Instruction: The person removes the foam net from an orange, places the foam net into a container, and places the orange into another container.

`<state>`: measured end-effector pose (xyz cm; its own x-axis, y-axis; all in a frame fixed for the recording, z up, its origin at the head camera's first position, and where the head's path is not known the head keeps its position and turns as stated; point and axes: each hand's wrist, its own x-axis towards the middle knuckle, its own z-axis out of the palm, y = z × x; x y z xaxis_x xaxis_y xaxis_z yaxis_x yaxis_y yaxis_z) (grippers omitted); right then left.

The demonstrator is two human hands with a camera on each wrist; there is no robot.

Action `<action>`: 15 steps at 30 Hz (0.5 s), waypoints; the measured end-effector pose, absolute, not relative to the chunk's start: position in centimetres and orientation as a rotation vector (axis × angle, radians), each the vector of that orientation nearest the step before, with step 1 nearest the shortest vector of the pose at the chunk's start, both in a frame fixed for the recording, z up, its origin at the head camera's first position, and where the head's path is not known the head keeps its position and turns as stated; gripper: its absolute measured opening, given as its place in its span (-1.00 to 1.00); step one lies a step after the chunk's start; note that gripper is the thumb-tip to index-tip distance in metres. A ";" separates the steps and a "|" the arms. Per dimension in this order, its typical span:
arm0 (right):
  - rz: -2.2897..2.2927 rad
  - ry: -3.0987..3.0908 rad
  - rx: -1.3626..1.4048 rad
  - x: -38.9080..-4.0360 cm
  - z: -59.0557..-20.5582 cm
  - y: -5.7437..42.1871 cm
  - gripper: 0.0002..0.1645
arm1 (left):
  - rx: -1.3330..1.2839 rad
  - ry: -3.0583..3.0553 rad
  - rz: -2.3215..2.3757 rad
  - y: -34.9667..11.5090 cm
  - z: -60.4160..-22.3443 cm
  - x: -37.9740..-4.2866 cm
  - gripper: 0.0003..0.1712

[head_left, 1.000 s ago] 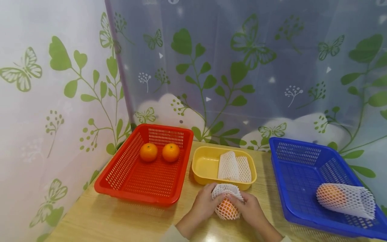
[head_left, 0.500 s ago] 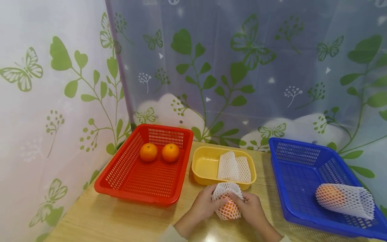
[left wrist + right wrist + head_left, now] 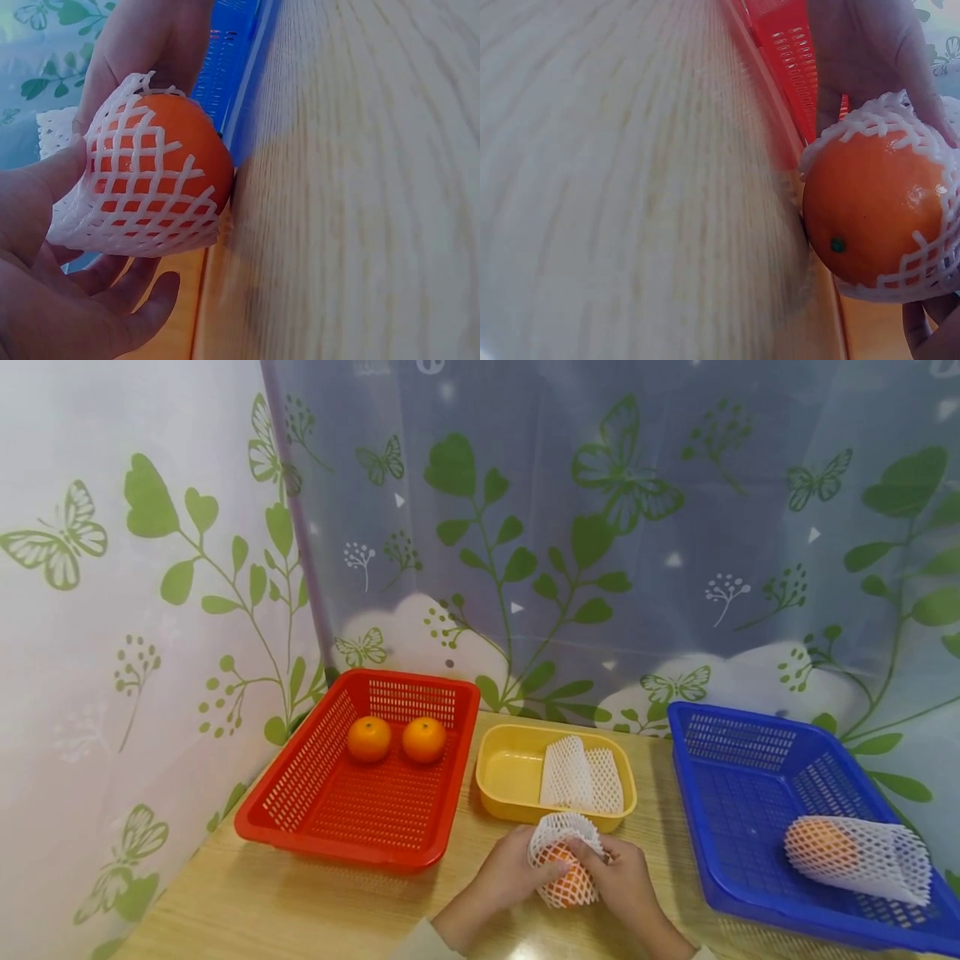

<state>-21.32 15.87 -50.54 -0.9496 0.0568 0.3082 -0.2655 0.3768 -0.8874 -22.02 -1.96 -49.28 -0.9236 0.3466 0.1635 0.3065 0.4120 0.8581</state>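
Between both hands, close over the table in front of the yellow tub, is an orange partly inside a white foam net sleeve. In the head view my left hand grips it from the left, its thumb across the netting. From the other side my right hand holds the sleeve, thumb pressed near its upper opening. The orange's lower end, with a small green stem spot, pokes out bare in the right wrist view. Much of the left hand's other fingers is hidden behind the sleeve in the head view.
A red basket with two bare oranges stands left. Behind the hands, the yellow tub holds white foam net sleeves. At right, a blue basket contains a sleeved orange. Patterned curtains rise behind the table.
My left thumb has slid slightly down along the netting. The orange and sleeve stay in nearly the same place between the hands, and the baskets have not moved.
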 end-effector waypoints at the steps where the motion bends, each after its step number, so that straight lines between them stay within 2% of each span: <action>1: 1.600 -2.366 0.176 -21.3 -50.5 15.9 -0.89 | 0.604 2.609 1.571 -2.0 -49.3 -22.0 -0.51; 8: 1.599 -2.502 0.100 -21.2 -50.1 16.4 -0.54 | 0.594 2.623 1.602 -2.1 -49.5 -22.2 -0.57; 15: 1.604 -2.566 0.188 -21.0 -50.3 16.7 -0.44 | 0.553 2.610 1.690 -2.0 -49.5 -22.2 -0.72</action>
